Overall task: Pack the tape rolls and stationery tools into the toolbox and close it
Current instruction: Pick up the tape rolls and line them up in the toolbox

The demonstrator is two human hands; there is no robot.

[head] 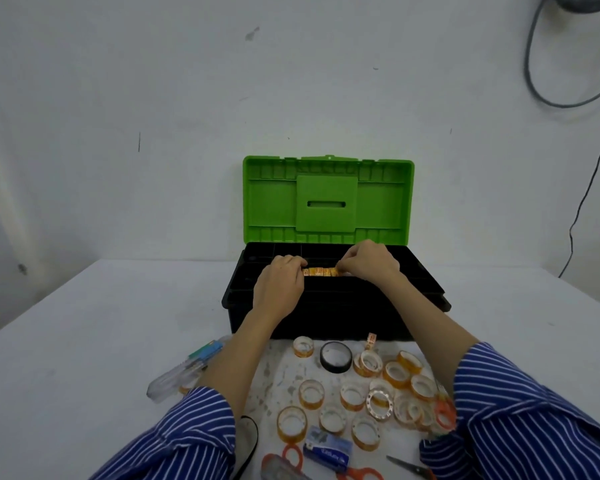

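The black toolbox (340, 317) stands open at the table's far side, its green lid (328, 199) upright against the wall. My left hand (279, 285) and my right hand (369, 263) hold a row of orange tape rolls (321, 271) between them over the box's top tray, fingers curled at each end. Several clear and orange tape rolls (352, 396) lie on the table in front of the box, with a black tape roll (335, 356) among them. Orange-handled scissors (361, 474) and a blue stapler box (328, 448) lie near the front edge.
A clear bag with pens and a blue-green tool (184, 370) lies to the left under my forearm. A second pair of orange scissors (444, 414) sits at the right by my sleeve. Cables (582, 188) hang down the wall at the right.
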